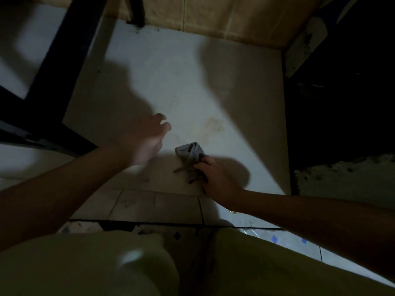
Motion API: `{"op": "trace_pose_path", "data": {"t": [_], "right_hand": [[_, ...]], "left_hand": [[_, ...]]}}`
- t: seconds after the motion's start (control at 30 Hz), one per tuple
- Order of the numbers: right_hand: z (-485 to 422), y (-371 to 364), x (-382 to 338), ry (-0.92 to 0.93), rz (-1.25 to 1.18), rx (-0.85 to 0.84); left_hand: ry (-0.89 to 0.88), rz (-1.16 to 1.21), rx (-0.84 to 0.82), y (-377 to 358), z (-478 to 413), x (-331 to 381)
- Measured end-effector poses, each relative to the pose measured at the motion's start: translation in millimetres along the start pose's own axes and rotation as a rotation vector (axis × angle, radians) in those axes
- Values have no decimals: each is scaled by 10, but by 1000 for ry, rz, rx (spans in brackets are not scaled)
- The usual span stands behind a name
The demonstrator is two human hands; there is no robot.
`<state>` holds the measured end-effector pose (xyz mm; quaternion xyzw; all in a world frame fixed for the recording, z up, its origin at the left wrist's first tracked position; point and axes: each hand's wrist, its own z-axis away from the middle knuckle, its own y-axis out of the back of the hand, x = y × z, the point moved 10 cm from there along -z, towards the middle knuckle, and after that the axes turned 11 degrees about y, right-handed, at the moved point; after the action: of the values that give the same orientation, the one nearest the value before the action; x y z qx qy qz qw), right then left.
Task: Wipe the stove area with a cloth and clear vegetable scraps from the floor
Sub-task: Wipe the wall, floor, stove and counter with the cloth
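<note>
A pale white floor (192, 82) fills most of the view, dimly lit and crossed by broad shadows of the arms. At the bottom edge the person's knees (85, 263), in light yellowish trousers, take up the whole near part of the view. A black frame (53, 71) stands at the left, its bars running up and across the corner. A tan tiled wall (213, 16) closes the far side, and the right side falls into darkness. A strip of small tiles (149, 205) borders the floor on the near side, just ahead of the knees.

Both bare forearms reach forward from the lower corners. The left hand (147, 137) hangs over the floor left of centre, palm down, fingers loosely bent and a little apart, holding nothing; it is slightly blurred, and whether it touches the floor cannot be told. The right hand (215, 178) is lower and to the right, its fingers curled round one end of a grey cloth (189, 153).

The cloth is bunched, its free end pointing away from the person and lying on the floor between the two hands. A few dark scraps (181, 169) lie on the floor just beside the cloth and the right fingers. A faint yellowish stain (213, 124) marks the floor just beyond the cloth.
</note>
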<state>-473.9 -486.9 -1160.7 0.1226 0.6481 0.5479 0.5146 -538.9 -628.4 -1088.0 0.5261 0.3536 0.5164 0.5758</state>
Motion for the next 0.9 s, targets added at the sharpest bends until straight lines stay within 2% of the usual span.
{"op": "trace_pose_path", "data": {"t": [0.2, 0.37, 0.6, 0.77, 0.83, 0.9], "right_hand": [[-261, -174, -111, 85, -43, -84], [-259, 12, -68, 84, -24, -28], [-364, 688, 550, -117, 54, 104], [-63, 1002, 1150, -369, 72, 217], [24, 879, 1096, -370, 126, 146], [80, 671, 810, -255, 147, 104]], "left_hand": [[56, -8, -12, 37, 2, -113], [28, -7, -7, 38, -38, -73], [-24, 15, 37, 70, -78, 60], [-22, 19, 27, 13, -105, 24], [-8, 15, 12, -21, -122, -2], [0, 16, 20, -26, -129, -18]]}}
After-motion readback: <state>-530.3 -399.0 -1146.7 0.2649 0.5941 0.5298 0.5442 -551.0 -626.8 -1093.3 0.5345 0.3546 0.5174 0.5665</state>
